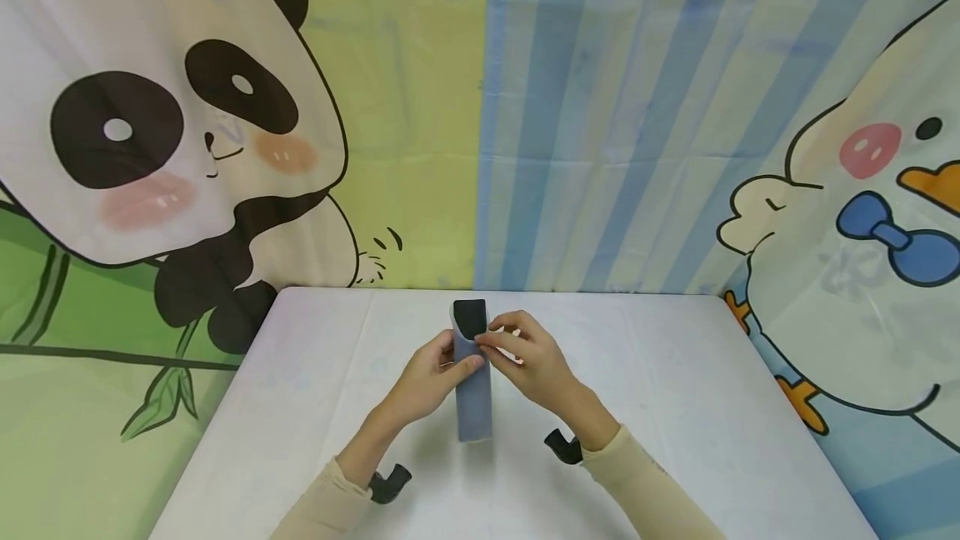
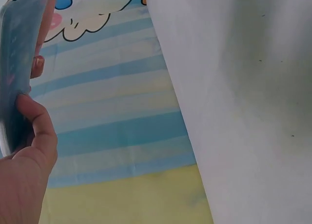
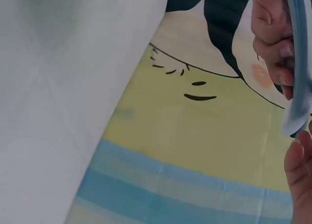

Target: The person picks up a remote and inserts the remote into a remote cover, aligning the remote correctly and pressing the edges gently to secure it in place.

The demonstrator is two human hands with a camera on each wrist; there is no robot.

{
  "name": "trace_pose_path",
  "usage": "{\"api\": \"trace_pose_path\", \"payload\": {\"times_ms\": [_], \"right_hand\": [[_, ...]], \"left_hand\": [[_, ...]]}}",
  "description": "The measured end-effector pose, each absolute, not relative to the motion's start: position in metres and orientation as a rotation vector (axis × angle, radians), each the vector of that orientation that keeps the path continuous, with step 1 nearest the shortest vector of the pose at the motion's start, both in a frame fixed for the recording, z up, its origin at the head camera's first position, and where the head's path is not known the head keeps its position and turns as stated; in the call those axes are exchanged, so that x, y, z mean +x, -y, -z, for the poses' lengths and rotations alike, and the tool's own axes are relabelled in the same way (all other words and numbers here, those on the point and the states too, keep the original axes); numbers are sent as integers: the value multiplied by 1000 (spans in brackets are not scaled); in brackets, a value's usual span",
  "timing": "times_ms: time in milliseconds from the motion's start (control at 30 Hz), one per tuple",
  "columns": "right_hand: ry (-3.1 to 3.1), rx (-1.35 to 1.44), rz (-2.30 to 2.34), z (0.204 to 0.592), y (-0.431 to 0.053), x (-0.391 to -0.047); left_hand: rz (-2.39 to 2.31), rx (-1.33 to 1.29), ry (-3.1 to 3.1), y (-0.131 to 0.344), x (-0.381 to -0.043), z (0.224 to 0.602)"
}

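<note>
A long, narrow blue-grey case (image 1: 474, 407) stands tilted up over the table, with a black piece (image 1: 470, 317) showing in the curved opening at its far end. My left hand (image 1: 427, 377) grips its left side, thumb across the front face. At the opening's right edge, the thumb and fingertips of my right hand (image 1: 536, 361) pinch the rim beside the black piece. The left wrist view shows the case (image 2: 19, 63) side-on, its surface bluish and glossy. In the right wrist view its edge (image 3: 300, 53) appears, with right fingertips at the dark end.
A white-covered table (image 1: 637, 373) lies beneath both hands. Small black curved parts (image 1: 390, 486) sit at each wrist. Behind the table hang a panda-printed cloth (image 1: 405, 107) and a striped cloth (image 1: 600, 107) with a duck figure.
</note>
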State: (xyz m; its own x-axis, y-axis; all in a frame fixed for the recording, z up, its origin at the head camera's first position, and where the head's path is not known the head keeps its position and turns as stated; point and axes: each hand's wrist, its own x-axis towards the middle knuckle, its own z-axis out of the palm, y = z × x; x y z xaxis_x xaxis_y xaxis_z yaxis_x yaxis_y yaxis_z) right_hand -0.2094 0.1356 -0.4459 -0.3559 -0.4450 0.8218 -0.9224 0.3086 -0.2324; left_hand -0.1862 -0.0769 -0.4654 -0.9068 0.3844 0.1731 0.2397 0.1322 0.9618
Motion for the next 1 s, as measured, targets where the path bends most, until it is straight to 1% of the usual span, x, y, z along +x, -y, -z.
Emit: {"api": "trace_pose_path", "payload": {"times_ms": [100,233,467,700,833,1000], "right_hand": [[1963,1262,-840,443,-136,-209],[2139,1305,-789,436,-138,-208],[2298,1283,-579,439,-139,-206],[2257,1230,-644,442,-137,-200],[2236,1275,-667,441,-136,-199],[2269,1313,-842,441,-140,-197]], "left_hand": [[-1873,613,-2292,78,-186,465],[-1801,672,-2320,80,-186,464],[-1733,766,-2278,79,-185,463],[-1700,805,-2330,79,-183,465],[-1696,767,-2377,81,-184,466],[-1715,680,-2398,84,-186,469]]}}
